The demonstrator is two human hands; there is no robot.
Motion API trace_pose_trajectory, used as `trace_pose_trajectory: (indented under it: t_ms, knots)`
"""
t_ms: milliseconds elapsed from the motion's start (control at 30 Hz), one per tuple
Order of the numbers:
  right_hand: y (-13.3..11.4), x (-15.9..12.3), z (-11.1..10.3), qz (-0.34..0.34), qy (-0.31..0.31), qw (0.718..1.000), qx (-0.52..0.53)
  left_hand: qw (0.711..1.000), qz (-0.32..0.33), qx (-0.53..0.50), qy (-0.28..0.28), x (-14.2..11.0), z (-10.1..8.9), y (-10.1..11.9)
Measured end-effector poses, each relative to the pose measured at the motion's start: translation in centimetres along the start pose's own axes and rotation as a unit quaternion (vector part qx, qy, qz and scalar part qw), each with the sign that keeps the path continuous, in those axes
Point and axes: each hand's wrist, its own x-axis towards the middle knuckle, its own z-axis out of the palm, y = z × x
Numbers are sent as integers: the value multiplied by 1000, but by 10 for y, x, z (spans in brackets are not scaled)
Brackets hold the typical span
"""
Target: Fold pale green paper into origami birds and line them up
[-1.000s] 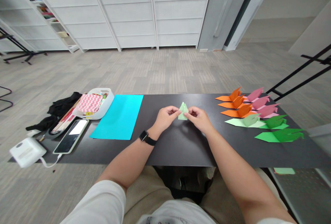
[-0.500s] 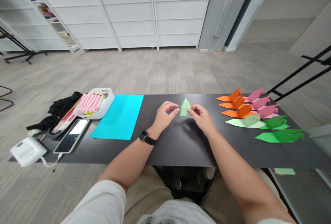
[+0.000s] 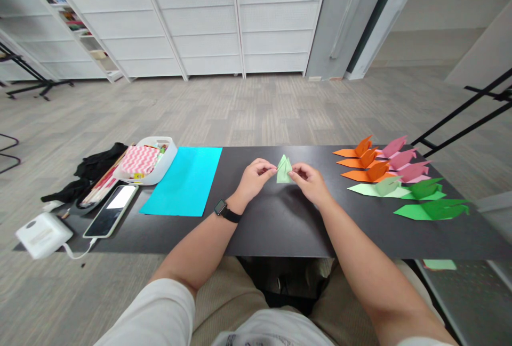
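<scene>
A small piece of folded light green origami paper [image 3: 284, 171] is held up a little above the dark table, its pointed end facing away from me. My left hand [image 3: 256, 176] pinches its left edge between thumb and fingers; a black watch sits on that wrist. On the other side, my right hand [image 3: 309, 180] is closed on the right edge. Folded paper cranes stand in rows to the right: orange ones [image 3: 362, 159], pink ones [image 3: 404, 160], a light green one [image 3: 380, 188] and green ones [image 3: 434, 209].
Left on the dark table [image 3: 276, 228] lie cyan paper sheets [image 3: 184, 183], a white box [image 3: 164, 167] with a pink zigzag-patterned packet [image 3: 139, 159], a phone [image 3: 114, 210], a white power bank [image 3: 43, 235] with a cable, and black cloth [image 3: 98, 165].
My left thumb and fingers have closed on the left edge of the green paper; before, they were just apart from it. The paper has shifted slightly left and turned.
</scene>
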Motion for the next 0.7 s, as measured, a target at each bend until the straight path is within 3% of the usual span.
trace_pose_trajectory:
  t_ms: [400, 567, 700]
  knots:
    - [-6, 0, 1, -25, -7, 999, -32, 994, 55, 92, 26, -3, 1, 14]
    - [-9, 0, -4, -54, 33, 997, -48, 987, 84, 120, 71, -2, -2, 18]
    - [-8, 1, -5, -89, 31, 991, -98, 984, 97, 135, 62, -3, -3, 19]
